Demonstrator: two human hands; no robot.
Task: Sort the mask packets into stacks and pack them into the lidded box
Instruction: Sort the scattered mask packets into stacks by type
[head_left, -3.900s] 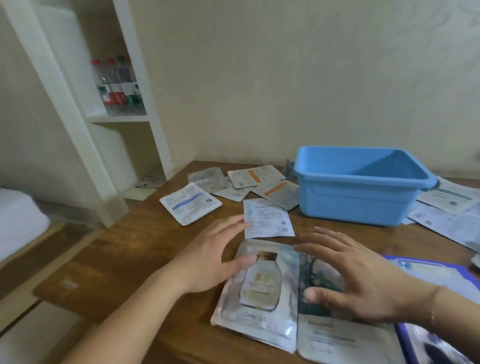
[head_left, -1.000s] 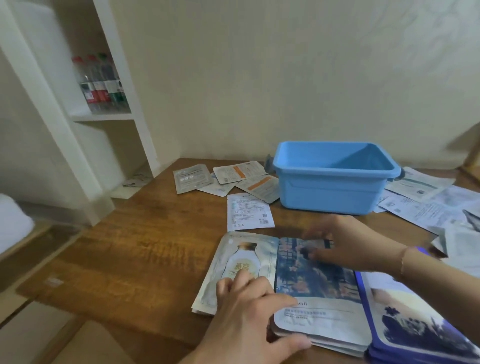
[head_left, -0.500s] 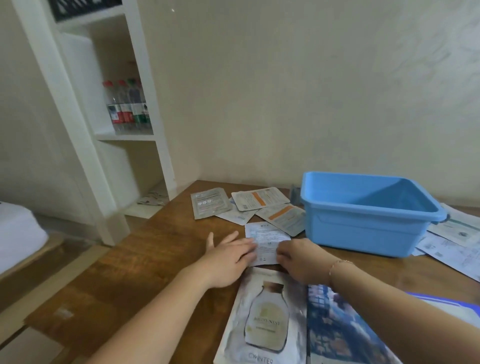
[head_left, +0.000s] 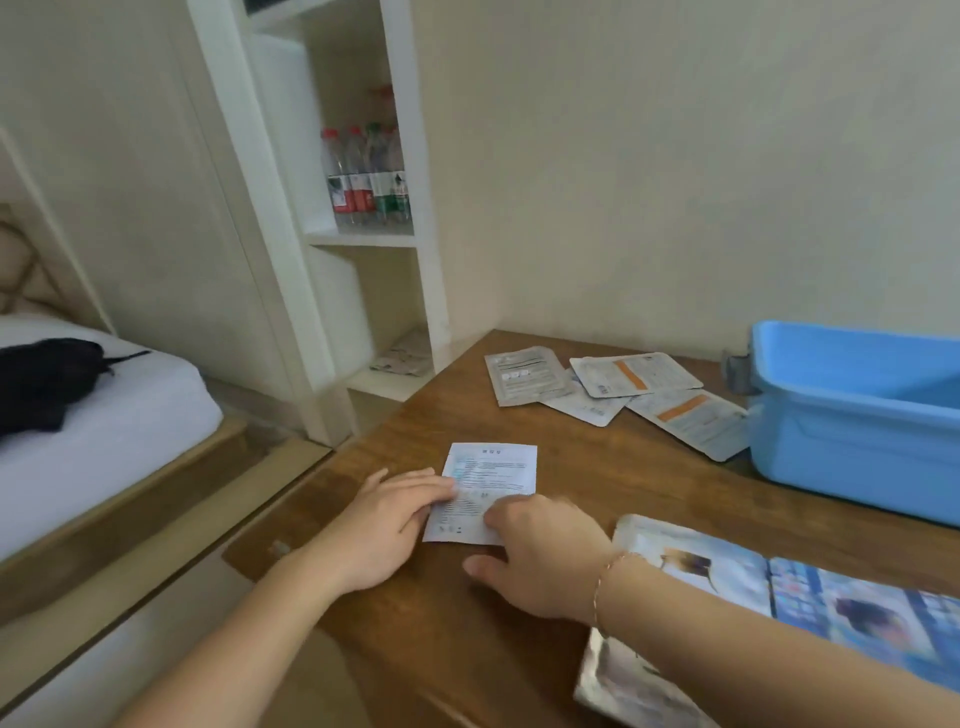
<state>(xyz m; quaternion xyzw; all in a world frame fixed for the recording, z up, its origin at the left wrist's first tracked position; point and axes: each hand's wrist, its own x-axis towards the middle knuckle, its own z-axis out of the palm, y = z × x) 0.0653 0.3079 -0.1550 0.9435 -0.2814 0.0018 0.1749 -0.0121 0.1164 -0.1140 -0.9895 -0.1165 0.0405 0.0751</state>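
Small white printed mask packet (head_left: 483, 488) lies flat on the brown wooden surface (head_left: 597, 478), left hand (head_left: 384, 525) and right hand (head_left: 540, 551) pressing it with flat, relaxed fingers. Being thin and slick, it may skate toward the near edge rather than lift for stacking.

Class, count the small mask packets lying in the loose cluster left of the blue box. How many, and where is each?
4: grey packet farthest left; orange-striped packet behind; white packet partly beneath both; second orange-striped packet against the blue box. More could be hidden underneath.
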